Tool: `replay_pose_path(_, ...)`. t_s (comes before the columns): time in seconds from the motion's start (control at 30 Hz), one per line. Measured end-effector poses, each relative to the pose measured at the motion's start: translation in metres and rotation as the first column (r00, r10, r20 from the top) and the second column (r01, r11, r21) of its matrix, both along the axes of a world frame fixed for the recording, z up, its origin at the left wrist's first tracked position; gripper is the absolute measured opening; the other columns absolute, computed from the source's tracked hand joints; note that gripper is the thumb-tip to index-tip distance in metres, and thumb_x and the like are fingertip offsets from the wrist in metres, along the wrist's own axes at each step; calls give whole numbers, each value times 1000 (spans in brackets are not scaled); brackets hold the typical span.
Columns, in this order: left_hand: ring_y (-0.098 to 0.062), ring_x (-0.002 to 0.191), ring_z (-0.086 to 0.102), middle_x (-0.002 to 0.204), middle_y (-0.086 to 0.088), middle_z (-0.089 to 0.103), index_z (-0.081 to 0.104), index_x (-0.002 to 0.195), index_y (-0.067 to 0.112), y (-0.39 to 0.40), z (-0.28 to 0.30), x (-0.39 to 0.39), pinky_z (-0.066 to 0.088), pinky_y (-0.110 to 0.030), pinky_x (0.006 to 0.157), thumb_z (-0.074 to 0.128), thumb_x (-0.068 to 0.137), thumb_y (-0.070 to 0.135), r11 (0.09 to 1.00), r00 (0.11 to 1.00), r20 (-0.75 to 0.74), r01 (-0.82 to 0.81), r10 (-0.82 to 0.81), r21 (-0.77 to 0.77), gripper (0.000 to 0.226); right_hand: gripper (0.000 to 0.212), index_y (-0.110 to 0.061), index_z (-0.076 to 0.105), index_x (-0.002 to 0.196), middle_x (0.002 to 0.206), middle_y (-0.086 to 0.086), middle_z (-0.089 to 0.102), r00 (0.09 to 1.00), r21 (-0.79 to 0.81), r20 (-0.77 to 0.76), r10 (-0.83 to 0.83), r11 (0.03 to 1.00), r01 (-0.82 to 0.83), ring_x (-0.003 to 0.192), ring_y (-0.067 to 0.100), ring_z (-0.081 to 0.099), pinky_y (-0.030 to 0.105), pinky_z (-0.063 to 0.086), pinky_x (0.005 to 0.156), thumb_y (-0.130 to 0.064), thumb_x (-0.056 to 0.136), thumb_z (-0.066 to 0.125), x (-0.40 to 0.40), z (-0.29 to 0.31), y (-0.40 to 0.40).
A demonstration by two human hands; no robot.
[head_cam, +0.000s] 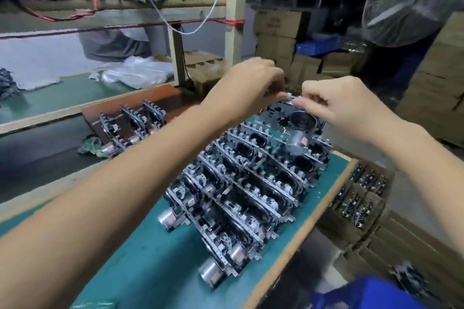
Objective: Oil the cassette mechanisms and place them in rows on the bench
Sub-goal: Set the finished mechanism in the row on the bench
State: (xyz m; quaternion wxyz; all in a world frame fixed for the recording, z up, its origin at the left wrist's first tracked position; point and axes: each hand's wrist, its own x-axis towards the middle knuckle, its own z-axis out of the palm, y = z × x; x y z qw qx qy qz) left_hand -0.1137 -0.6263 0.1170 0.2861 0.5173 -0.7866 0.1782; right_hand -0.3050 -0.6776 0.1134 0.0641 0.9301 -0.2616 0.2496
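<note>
While both hands [296, 98] pinch its top edge, cassette mechanism [293, 120] tilted, long axis left-right.

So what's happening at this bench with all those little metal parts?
A person holds one cassette mechanism by its top edge, left hand and right hand both pinching it, at the far end of leaning rows of mechanisms on the green bench. A few more stand on a brown board.
</note>
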Motion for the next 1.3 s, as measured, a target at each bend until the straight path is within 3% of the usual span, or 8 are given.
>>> replay_pose_path(0.13,-23,97,57,102,-7,65,66,101,9,-64,-2,-20,39,-29,81,59,92,36,998,998,46,-43,40,56,30,33,-12,45,71,60,10,53,991,4,-39,-125,992,125,61,31,50,42,42,60,-34,96,49,-12,-5,-48)
replay_pose_path(0.37,-30,104,57,110,-13,64,64,109,7,-117,-9,-13,43,-37,85,57,94,30,975,986,115,-138,119,173,29,33,-14,42,73,66,9,53,976,60,-7,-217,974,217,69,33,54,40,43,62,-36,97,47,9,-25,-99)
replay_pose_path(0.7,-31,104,57,116,-14,60,60,117,6,-141,-49,23,44,-39,89,54,95,20,936,971,6,-231,238,265,27,30,-16,42,77,75,12,55,963,98,-7,-270,958,270,79,32,56,35,35,62,-38,97,46,68,-52,-133)
replay_pose_path(0.97,-27,102,58,114,-13,62,61,117,8,-139,-80,39,41,-33,84,57,93,24,917,987,30,-158,159,365,29,25,-14,50,87,92,15,65,963,46,-161,-215,973,225,87,33,60,33,31,62,-35,99,43,77,-78,-134)
replay_pose_path(1.07,-27,110,55,124,-12,60,58,124,12,-138,-100,36,43,-35,92,52,96,26,868,989,102,-142,106,475,32,29,-15,58,101,96,12,67,940,19,-231,-253,964,264,90,31,61,32,33,63,-36,100,39,72,-100,-130)
replay_pose_path(1.17,-28,118,51,133,-11,56,55,130,12,-138,-111,33,37,-32,95,44,99,23,870,992,79,-126,100,477,34,31,-16,58,104,98,11,67,924,67,-237,-299,944,322,91,31,61,32,34,65,-38,101,36,70,-110,-130)
replay_pose_path(1.3,-27,128,43,143,-12,44,44,137,7,-142,-116,30,32,-33,101,34,102,23,837,983,153,-171,105,520,39,37,-13,54,114,105,10,67,842,-174,-365,-398,917,358,99,29,61,34,36,75,-41,101,34,74,-109,-135)
